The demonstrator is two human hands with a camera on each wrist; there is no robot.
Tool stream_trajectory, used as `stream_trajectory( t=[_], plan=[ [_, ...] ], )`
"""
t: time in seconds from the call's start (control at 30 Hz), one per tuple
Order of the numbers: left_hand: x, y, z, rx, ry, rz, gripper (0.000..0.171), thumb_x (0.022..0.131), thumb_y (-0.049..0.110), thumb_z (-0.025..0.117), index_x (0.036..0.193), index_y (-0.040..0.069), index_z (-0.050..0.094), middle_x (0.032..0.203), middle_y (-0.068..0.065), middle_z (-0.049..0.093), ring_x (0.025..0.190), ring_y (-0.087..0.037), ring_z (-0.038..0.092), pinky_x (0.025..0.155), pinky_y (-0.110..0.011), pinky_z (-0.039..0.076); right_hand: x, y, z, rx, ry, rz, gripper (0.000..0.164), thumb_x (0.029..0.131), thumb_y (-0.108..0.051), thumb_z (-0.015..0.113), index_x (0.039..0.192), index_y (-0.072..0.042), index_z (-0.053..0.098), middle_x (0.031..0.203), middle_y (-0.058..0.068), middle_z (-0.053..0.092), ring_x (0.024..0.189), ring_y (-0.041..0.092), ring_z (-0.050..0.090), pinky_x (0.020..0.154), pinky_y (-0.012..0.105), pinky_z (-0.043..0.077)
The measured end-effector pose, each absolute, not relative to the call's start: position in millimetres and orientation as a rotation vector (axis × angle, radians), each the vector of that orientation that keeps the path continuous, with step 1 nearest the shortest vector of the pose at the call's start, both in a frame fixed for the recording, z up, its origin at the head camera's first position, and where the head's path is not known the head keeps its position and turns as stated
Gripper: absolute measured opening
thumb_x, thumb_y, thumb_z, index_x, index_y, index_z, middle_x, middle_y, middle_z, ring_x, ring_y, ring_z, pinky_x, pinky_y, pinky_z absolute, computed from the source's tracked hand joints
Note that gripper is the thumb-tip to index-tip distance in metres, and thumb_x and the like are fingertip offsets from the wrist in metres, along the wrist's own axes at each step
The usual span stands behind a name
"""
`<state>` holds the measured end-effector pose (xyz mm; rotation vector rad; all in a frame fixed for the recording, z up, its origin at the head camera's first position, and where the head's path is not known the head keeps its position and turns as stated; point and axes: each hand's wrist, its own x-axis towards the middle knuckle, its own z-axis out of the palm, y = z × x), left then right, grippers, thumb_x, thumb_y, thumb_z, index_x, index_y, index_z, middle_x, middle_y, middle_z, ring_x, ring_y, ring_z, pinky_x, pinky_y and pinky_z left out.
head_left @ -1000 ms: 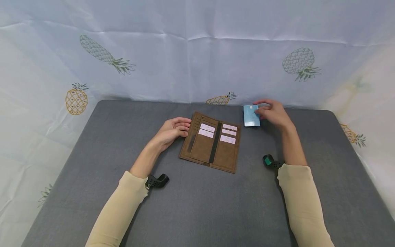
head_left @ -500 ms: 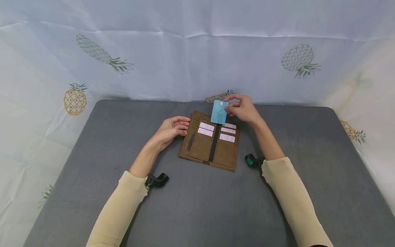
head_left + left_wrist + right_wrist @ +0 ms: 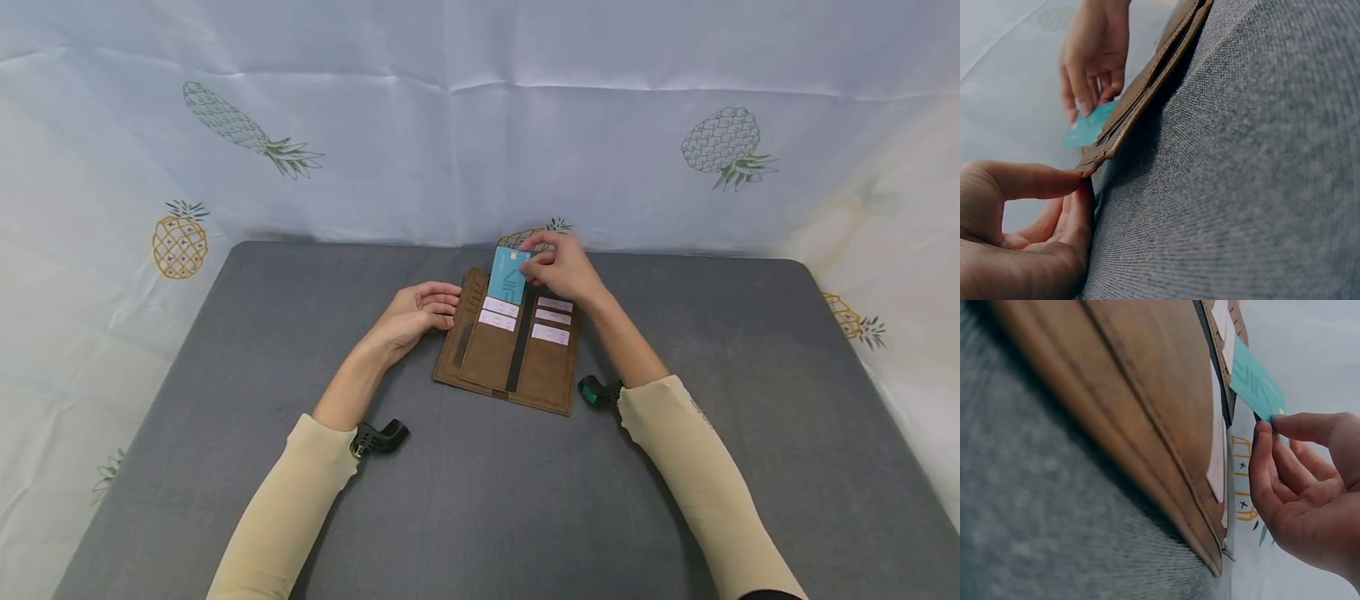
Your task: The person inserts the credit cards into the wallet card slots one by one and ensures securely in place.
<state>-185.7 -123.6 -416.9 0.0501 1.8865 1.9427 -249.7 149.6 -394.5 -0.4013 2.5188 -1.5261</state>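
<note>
A brown wallet lies spread open on the grey table, with several pale cards showing in its slots on both halves. My left hand pinches the wallet's left edge between thumb and fingers, plain in the left wrist view on the wallet's corner. The right hand pinches a light blue card by its right edge, above the left half. The card's lower edge meets the top pale card there. In the right wrist view the blue card shows VIP lettering, held between thumb and fingertips.
A grey cloth-covered table carries the wallet near its back edge. Behind it hangs a white curtain printed with pineapples. Each wrist wears a black camera mount, such as the left mount.
The right hand has carried the blue card leftward from the table beyond the wallet's right side to the top of the left half. The left hand stays on the wallet's edge.
</note>
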Motion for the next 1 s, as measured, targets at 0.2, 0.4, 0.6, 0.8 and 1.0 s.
stream_trajectory(
  t=[0.2, 0.4, 0.6, 0.8, 1.0],
  plan=[
    [-185, -123, -417, 0.045, 1.896, 1.939, 0.055, 0.081, -0.015, 0.060, 0.132, 0.004, 0.053, 0.116, -0.007, 0.057, 0.098, -0.014, 0.059, 0.077, -0.020, 0.056, -246, 150, -396, -0.366, 2.488, -1.476, 0.028, 0.092, -0.011, 0.064, 0.119, -0.006, 0.057, 0.092, 0.021, 0.073, 0.079, 0.026, 0.070, 0.069, 0.033, 0.060],
    [-185, -123, -417, 0.045, 1.901, 1.937, 0.055, 0.081, -0.015, 0.060, 0.132, 0.004, 0.053, 0.118, -0.008, 0.057, 0.099, -0.014, 0.058, 0.077, -0.020, 0.056, -243, 150, -396, -0.361, 2.435, -1.416, 0.030, 0.093, -0.011, 0.062, 0.121, -0.003, 0.053, 0.089, 0.022, 0.072, 0.075, 0.023, 0.071, 0.071, 0.037, 0.061],
    [-184, -123, -417, 0.044, 1.901, 1.942, 0.055, 0.081, -0.015, 0.060, 0.132, 0.004, 0.053, 0.118, -0.008, 0.057, 0.099, -0.015, 0.058, 0.077, -0.020, 0.056, -242, 151, -397, -0.463, 2.439, -1.356, 0.030, 0.091, -0.008, 0.063, 0.119, -0.001, 0.054, 0.089, 0.023, 0.071, 0.077, 0.025, 0.070, 0.071, 0.036, 0.061],
    [-184, -122, -417, 0.049, 1.908, 1.940, 0.054, 0.080, -0.015, 0.060, 0.131, 0.004, 0.053, 0.117, -0.008, 0.057, 0.099, -0.014, 0.058, 0.076, -0.020, 0.056, -241, 150, -398, -0.551, 2.486, -1.245, 0.023, 0.087, -0.010, 0.069, 0.108, -0.003, 0.062, 0.092, 0.016, 0.069, 0.082, 0.023, 0.068, 0.071, 0.032, 0.056],
    [-184, -123, -417, 0.049, 1.915, 1.946, 0.055, 0.079, -0.016, 0.060, 0.131, 0.003, 0.054, 0.115, -0.008, 0.058, 0.098, -0.014, 0.059, 0.076, -0.019, 0.056, -237, 150, -397, -0.621, 2.457, -1.171, 0.017, 0.088, -0.014, 0.069, 0.104, -0.007, 0.068, 0.102, 0.012, 0.070, 0.092, 0.022, 0.070, 0.078, 0.034, 0.056]
  ],
)
